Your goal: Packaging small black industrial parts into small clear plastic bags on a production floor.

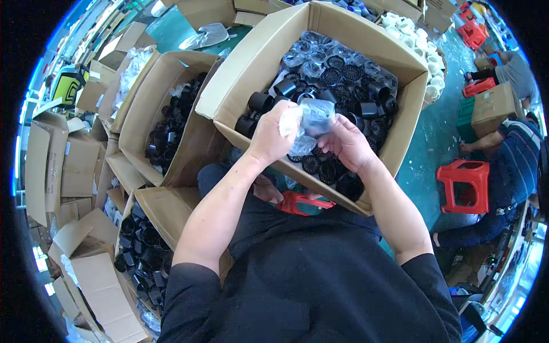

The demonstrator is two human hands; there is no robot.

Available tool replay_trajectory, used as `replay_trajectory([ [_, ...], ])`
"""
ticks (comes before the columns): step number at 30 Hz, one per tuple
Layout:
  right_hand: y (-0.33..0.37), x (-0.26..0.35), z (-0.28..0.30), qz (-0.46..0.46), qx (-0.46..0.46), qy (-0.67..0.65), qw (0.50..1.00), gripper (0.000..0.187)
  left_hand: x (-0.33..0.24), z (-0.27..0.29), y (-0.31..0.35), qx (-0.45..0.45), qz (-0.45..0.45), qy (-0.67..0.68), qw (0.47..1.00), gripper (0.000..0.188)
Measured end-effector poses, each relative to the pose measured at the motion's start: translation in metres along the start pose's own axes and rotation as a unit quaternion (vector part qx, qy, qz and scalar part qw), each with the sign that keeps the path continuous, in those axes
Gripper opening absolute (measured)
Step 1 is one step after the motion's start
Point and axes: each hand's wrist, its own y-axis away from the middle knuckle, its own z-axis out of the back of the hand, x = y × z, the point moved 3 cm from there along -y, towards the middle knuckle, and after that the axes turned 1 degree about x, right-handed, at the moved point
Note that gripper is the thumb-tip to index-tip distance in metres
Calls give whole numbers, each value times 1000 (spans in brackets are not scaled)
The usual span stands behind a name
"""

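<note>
My left hand (pixel 273 135) is closed, with bunched whitish plastic at its fingers. My right hand (pixel 349 143) pinches the right side of a clear plastic bag (pixel 316 117). Something dark and rounded shows through the bag, but its exact kind is blurred. Both hands are over the near part of a large open cardboard box (pixel 260 60). Inside lie many black plastic cups (pixel 285 87) and black ribbed round parts (pixel 351 72). Some pieces at the far side of the box are wrapped in clear plastic (pixel 311 48).
To the left stand open cardboard boxes (pixel 128 123) holding more black parts (pixel 150 251). A red stool (pixel 464 186) and a bending person (pixel 517 154) are at the right. White parts (pixel 432 68) are heaped beyond the box. Red plastic (pixel 297 204) shows below it.
</note>
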Motion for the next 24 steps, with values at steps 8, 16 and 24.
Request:
replay_trajectory([
  [8, 9, 21, -1, 104, -137, 276, 946, 15, 9, 4, 0, -106, 5, 38, 994, 16],
  [16, 22, 36, -17, 319, -125, 702, 624, 16, 8, 6, 1, -101, 93, 44, 990, 12],
  [24, 23, 59, -31, 288, -124, 716, 623, 19, -1, 6, -1, -78, 34, 30, 996, 15],
])
